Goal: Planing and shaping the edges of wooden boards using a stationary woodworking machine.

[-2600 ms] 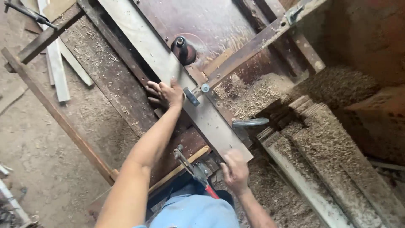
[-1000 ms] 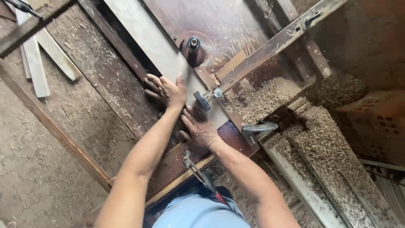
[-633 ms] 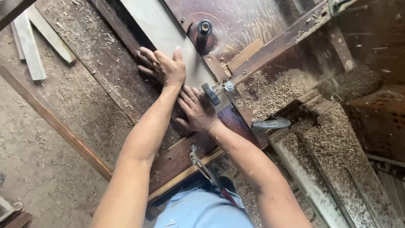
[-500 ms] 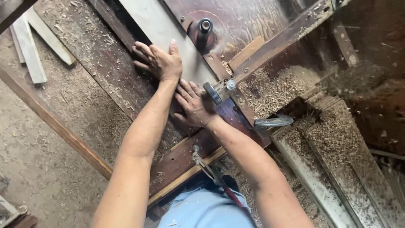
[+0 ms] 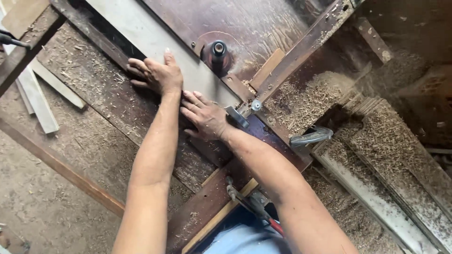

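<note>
Head view: a long pale board [image 5: 155, 44] lies flat on the dark wooden machine table [image 5: 263, 23], running diagonally from the upper left toward the centre of the frame. The left hand [image 5: 157, 75] rests palm-down on the board's near edge, fingers [image 5: 136, 66] spread flat and extended toward the left; they grip nothing and press on the board surface and the table strip beside it. The right hand [image 5: 207, 117] lies just behind the left, palm-down at the trailing end of the board, fingers straight and slightly splayed, pointing toward the left hand; it closes on nothing. The board thus lies under both sets of fingers, extending away from them to the upper left. A vertical cutter spindle [image 5: 218, 49] stands just beside the far edge of the board, near the right hand. A wooden fence rail [image 5: 301, 49] crosses diagonally to the right, with a sawdust pile [image 5: 306, 101] behind it. A metal clamp handle [image 5: 310, 137] lies near the right forearm.
</note>
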